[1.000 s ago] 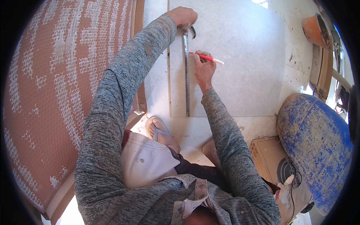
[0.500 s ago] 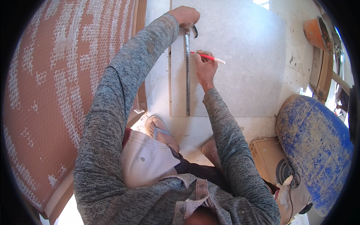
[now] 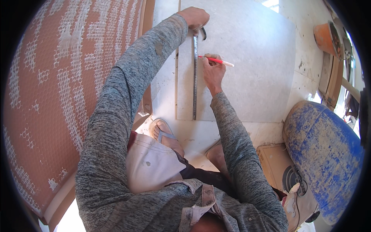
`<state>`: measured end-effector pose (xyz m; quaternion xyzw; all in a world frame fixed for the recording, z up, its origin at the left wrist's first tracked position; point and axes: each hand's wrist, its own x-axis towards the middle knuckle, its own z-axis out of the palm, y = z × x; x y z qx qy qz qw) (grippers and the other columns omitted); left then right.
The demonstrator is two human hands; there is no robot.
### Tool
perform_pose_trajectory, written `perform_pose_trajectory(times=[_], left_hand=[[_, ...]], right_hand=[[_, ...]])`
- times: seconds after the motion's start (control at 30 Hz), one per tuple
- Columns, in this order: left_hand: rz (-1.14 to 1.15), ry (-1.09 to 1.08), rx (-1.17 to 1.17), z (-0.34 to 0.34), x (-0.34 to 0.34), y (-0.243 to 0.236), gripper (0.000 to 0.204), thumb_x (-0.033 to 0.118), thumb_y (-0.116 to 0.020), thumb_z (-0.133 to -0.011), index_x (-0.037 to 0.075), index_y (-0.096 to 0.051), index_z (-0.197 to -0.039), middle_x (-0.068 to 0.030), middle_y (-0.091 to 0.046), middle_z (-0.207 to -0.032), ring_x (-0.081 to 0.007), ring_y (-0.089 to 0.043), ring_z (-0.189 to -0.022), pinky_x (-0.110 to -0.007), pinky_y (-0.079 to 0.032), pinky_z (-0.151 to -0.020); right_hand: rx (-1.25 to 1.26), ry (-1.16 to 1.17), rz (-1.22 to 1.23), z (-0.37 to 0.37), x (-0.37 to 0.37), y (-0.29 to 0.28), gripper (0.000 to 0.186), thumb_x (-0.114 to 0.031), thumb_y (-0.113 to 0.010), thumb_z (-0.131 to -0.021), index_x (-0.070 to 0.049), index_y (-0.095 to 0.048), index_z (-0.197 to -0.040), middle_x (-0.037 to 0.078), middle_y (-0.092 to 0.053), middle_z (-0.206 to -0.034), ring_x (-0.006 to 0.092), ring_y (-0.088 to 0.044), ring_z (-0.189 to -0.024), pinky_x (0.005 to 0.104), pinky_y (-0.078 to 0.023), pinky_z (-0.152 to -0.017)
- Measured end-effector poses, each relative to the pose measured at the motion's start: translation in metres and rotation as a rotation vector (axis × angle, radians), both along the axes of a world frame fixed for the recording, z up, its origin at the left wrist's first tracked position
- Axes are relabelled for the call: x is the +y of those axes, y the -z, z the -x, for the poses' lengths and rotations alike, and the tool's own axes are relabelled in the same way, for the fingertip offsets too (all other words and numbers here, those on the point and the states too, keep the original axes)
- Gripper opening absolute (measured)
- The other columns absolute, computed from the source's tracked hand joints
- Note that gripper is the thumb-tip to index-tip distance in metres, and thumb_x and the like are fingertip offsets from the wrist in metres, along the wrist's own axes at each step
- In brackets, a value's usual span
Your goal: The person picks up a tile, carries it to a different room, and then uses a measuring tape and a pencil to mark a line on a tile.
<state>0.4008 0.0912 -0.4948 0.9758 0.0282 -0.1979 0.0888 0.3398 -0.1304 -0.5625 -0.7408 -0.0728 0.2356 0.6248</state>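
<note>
A large light grey tile [image 3: 251, 73] lies flat in front of me. Across its left part runs the metal blade of a tape measure [image 3: 195, 81], stretched toward me down to the tile's near edge. My left hand [image 3: 194, 18] is closed at the blade's far end; the tape's case is mostly hidden under it, and a dark curved strap shows beside it. In my right hand [image 3: 213, 73] I pinch a red marker pen [image 3: 216, 60] with a white end. Its tip touches or nearly touches the right edge of the blade.
A brown panel with white mesh-like patches [image 3: 69, 89] stands along the left. On the right are an orange bucket [image 3: 325, 38], a blue mortar-stained barrel [image 3: 324, 154] and a cardboard box [image 3: 272, 160]. My sandalled foot [image 3: 166, 135] is near the tile's front edge.
The view has shifted very slightly. Both hands keep their places at the tape, and the marker's tip stays by the blade.
</note>
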Motion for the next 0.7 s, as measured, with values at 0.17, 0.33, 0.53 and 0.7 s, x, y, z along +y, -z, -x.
perform_pose_trajectory(times=[0.17, 0.33, 0.53, 0.7], left_hand=[[0.011, -0.016, 0.027, -0.0001, -0.0016, -0.0017, 0.027, 0.015, -0.087, -0.066, 0.005, -0.069, -0.084, -0.0122, -0.072, -0.087, -0.0274, -0.07, -0.083, -0.035, -0.055, -0.071], [0.009, -0.016, 0.027, -0.0003, -0.0001, 0.0009, 0.027, 0.015, -0.087, -0.066, 0.005, -0.068, -0.082, -0.0116, -0.071, -0.086, -0.0276, -0.07, -0.083, -0.036, -0.055, -0.072], [0.021, 0.0, 0.005, -0.0025, 0.0013, 0.0036, 0.027, 0.014, -0.087, -0.065, 0.005, -0.068, -0.081, -0.0113, -0.071, -0.085, -0.0281, -0.069, -0.084, -0.037, -0.054, -0.073], [0.036, -0.002, -0.018, 0.0006, 0.0014, 0.0004, 0.026, 0.013, -0.087, -0.064, 0.004, -0.068, -0.08, -0.0119, -0.071, -0.085, -0.0285, -0.07, -0.084, -0.037, -0.054, -0.073]], right_hand=[[-0.004, -0.001, 0.0, 0.0005, -0.0005, 0.0013, 0.007, -0.003, -0.065, -0.085, -0.001, -0.064, -0.092, 0.005, -0.067, -0.083, 0.009, -0.062, -0.077, 0.0243, -0.051, -0.074], [0.006, -0.005, -0.019, 0.0009, -0.0009, 0.003, 0.006, -0.001, -0.066, -0.086, -0.001, -0.063, -0.091, 0.003, -0.065, -0.086, 0.0081, -0.061, -0.078, 0.0223, -0.05, -0.072], [-0.002, 0.011, -0.027, 0.0015, -0.0007, 0.0029, 0.007, -0.003, -0.065, -0.085, -0.001, -0.065, -0.092, 0.004, -0.066, -0.083, 0.0085, -0.06, -0.075, 0.0238, -0.05, -0.072], [-0.023, 0.012, 0.01, 0.0018, 0.0004, 0.0061, 0.006, -0.003, -0.065, -0.084, -0.001, -0.065, -0.09, 0.003, -0.066, -0.08, 0.0074, -0.059, -0.073, 0.0234, -0.049, -0.07]])
